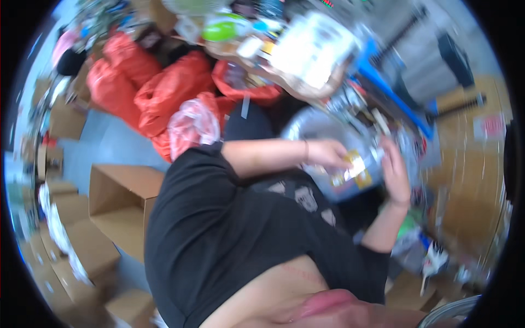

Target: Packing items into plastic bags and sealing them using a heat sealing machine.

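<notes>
A small flat packet [355, 169], clear with a yellow and white label, sits between the person's two hands in front of the black shirt [229, 235]. Its long axis runs on a slant, from lower left up toward upper right, though motion blur hides which end is which. The left hand [328, 153] comes across from the left and closes its fingers on the packet's upper left end, pinching it. The right hand [396, 175] stands upright just to the right of the packet, fingers raised and palm turned toward it; the blur makes it impossible to tell whether this hand grips the packet or only touches its edge. Behind the packet lies a grey-blue bag or sheet [328, 128] of crinkled plastic. Farther up, red plastic bags [164, 93] are piled on the floor, stuffed full, with a pinkish clear bag [191, 126] leaning against them. To the left an open cardboard box [117, 202] stands with nothing visible inside, and more flattened boxes [76, 251] lie beside it. A blue bar [391, 93] crosses the upper right.
</notes>
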Demonstrator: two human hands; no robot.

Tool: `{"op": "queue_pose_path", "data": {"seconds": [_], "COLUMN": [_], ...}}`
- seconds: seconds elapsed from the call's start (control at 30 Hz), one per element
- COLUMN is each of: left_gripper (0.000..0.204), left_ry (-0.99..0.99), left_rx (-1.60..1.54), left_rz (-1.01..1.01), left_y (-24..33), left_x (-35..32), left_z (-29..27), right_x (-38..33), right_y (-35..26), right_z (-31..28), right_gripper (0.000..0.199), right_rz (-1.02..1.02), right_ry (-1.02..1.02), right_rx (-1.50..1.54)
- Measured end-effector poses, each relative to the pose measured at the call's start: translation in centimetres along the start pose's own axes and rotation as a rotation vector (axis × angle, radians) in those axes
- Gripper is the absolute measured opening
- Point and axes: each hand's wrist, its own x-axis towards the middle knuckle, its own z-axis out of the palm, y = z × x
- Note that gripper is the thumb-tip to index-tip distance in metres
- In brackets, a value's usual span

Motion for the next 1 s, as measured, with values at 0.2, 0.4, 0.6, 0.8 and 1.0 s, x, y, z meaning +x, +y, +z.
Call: {"op": "queue_pose_path", "data": {"seconds": [0.2, 0.4, 0.6, 0.8, 1.0], "left_gripper": [0.028, 0.036, 0.061, 0.056, 0.029], "left_ry": [0.063, 0.100, 1.013, 0.919, 0.680], "left_rx": [-0.259, -0.283, 0.618, 1.788, 0.568], "left_rz": [0.027, -0.072, 0.408, 0.384, 0.388], "left_y": [-1.0, 2.2, 2.9, 2.2, -0.8], "left_x": [3.1, 6.4, 5.4, -1.1, -1.7], "left_z": [-3.0, -5.4, -9.5, -16.7, -15.4], "right_x": [-3.0, -4.8, -5.5, -5.0, -2.9], "right_y": [7.3, 13.4, 12.3, 11.2, 5.2], "right_z": [-3.3, -1.4, -0.9, -1.0, 1.0], "right_gripper": [0.037, 0.036, 0.028, 0.024, 0.018], "right_rz": [0.576, 0.406, 0.363, 0.297, 0.124], "right_ry": [0.033, 0.134, 0.378, 0.506, 0.477], "right_rx": [-0.861, -0.737, -0.638, -0.670, -0.432]}}
